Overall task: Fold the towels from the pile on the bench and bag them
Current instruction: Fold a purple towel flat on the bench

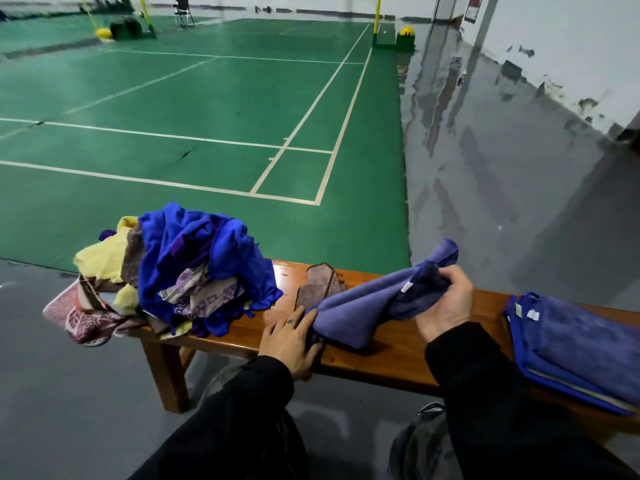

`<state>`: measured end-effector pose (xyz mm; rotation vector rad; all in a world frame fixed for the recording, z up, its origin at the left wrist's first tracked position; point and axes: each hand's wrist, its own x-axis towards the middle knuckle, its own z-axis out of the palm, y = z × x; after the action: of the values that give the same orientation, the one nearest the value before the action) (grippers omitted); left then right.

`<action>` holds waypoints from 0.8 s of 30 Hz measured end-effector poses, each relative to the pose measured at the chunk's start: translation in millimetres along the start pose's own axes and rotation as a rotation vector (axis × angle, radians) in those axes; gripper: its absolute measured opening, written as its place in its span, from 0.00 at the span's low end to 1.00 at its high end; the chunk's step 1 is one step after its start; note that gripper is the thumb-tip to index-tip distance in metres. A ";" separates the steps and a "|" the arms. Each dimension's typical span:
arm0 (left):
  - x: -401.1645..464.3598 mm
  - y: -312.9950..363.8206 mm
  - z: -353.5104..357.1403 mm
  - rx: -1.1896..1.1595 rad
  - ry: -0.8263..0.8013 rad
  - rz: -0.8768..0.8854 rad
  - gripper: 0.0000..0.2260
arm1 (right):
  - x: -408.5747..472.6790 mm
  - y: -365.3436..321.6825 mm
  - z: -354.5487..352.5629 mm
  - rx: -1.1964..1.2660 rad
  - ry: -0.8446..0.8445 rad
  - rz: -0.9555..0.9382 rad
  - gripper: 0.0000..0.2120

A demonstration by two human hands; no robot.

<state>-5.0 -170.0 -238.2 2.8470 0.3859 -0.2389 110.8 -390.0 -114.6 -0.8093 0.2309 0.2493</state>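
- Lavender-purple plush towel (360, 306) is stretching crosswise over the glossy brown wooden desk (391, 358), long axis running left to right between both hands.
- Right hand (446, 303) is gripping its bunched upper end, lifted off the desk.
- Left hand (291, 341), fingers straight, is pressing its lower corner down.
- Jumbled pile of blue, yellow and patterned towels (180, 268) is lying beyond the left hand.
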 end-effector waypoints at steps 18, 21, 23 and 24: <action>-18.0 40.4 -81.8 -0.408 0.683 0.455 0.28 | -3.0 -59.5 2.2 -0.377 -0.210 0.033 0.19; -15.5 105.8 -127.9 -0.669 0.574 0.633 0.34 | -9.2 -61.3 11.5 -0.788 -0.406 -0.166 0.10; -2.9 127.7 -150.5 -0.759 0.413 0.686 0.40 | -13.7 -63.8 16.7 -0.913 -0.580 -0.187 0.10; 5.7 133.1 -157.9 -0.774 0.332 0.696 0.39 | -14.8 -67.0 19.1 -0.926 -0.639 -0.158 0.12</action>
<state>57.9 -249.3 -58.1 2.0678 -0.3909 0.4294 119.3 -422.4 -51.7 -1.5985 -0.5985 0.4607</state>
